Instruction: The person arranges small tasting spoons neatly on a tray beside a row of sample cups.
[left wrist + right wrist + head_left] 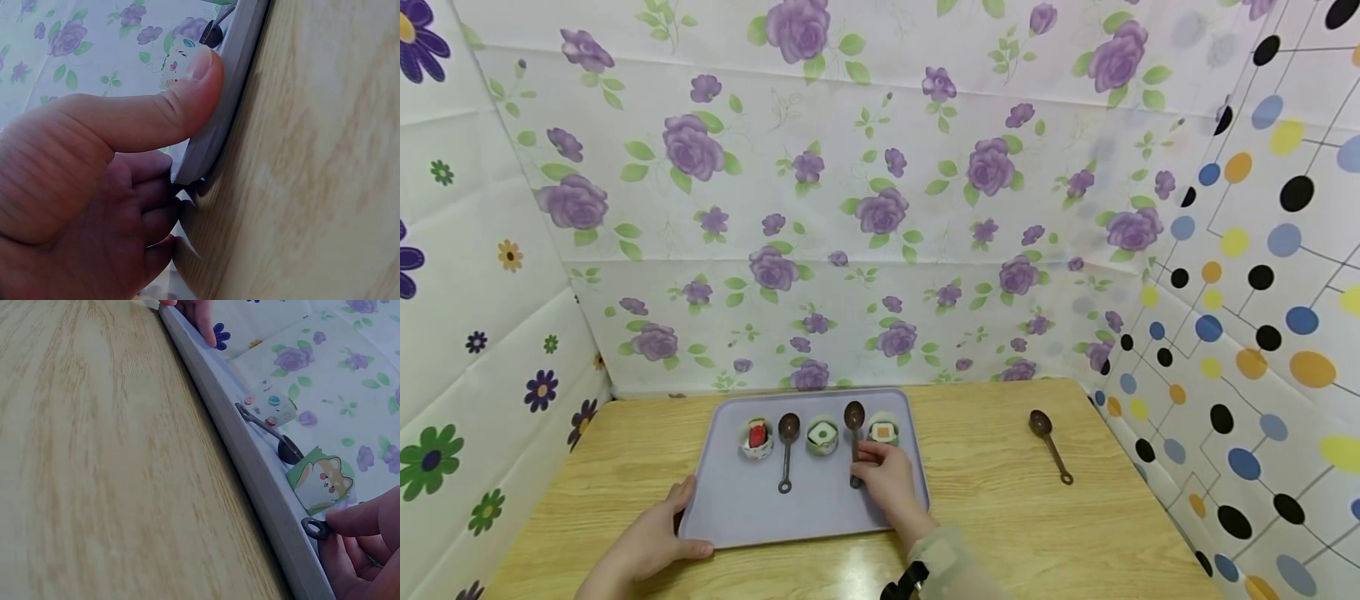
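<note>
A lavender tray (737,508) lies on the wooden table. My left hand (651,533) grips its front left corner, thumb along the front edge and fingers at the left side; in the left wrist view the thumb (187,94) lies by the rim. Between finger and thumb, my right hand (887,479) pinches the handle of a brown spoon (853,417), bowl pointing away, over the right part of the tray. Another brown spoon (787,429) lies between the left cup (757,447) and the middle cup (822,446). The right cup (882,417) is partly hidden by my right hand.
A third brown spoon (1051,446) lies on the table (992,475) to the right of the tray. The paper cups hold small food-like pieces, one of them red (757,433). Patterned cloth walls (880,250) stand behind and on both sides.
</note>
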A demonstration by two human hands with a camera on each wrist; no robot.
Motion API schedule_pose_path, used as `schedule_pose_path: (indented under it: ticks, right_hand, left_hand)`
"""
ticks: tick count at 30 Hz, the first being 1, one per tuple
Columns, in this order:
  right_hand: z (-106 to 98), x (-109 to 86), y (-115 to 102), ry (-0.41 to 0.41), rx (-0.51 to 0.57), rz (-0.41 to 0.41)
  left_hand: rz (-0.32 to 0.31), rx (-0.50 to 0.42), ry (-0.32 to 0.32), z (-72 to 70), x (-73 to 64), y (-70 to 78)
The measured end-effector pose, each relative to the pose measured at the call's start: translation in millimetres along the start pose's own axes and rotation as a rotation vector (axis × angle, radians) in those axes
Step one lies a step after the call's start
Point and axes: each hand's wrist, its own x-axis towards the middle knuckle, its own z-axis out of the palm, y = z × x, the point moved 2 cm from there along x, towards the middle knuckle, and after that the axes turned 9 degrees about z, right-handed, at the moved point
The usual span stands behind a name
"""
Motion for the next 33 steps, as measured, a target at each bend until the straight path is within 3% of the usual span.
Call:
schedule_pose_path:
  ticks: [12,22,33]
  right_hand:
    - [8,0.0,-5,0.094,-0.172,-0.073]
    - [13,-3.6,-12,0.125,-0.310,-0.169]
    - [15,-2.8,-15,0.123,-0.421,-0.167]
  left_hand:
    - [0.001,-0.008,-0.002,-1.7,-0.8,4.0]
    - [-0.003,-0.004,-0.005,-1.6,0.0,2.7]
    - [0.005,-0.006,-0.003,-1.0,-0.1,2.3]
